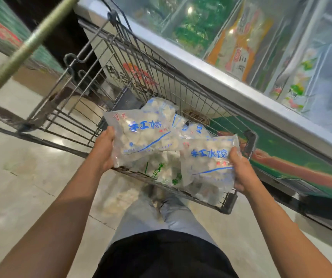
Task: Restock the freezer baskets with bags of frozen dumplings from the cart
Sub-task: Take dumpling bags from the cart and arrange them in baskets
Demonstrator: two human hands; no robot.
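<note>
arms: bare, no sleeves in view | top: black | trousers: light grey-blue

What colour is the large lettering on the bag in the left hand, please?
Blue, on the clear bag, seen in the head view.

Indoor light is moderate and even, coming from overhead. Small bright glare spots sit on the freezer lid up and right of the grips, and a soft sheen lies on the floor to their left. Motion blur smears the green pole at far upper left and the freezer contents. Wide-angle distortion bends lines toward the edges.
</note>
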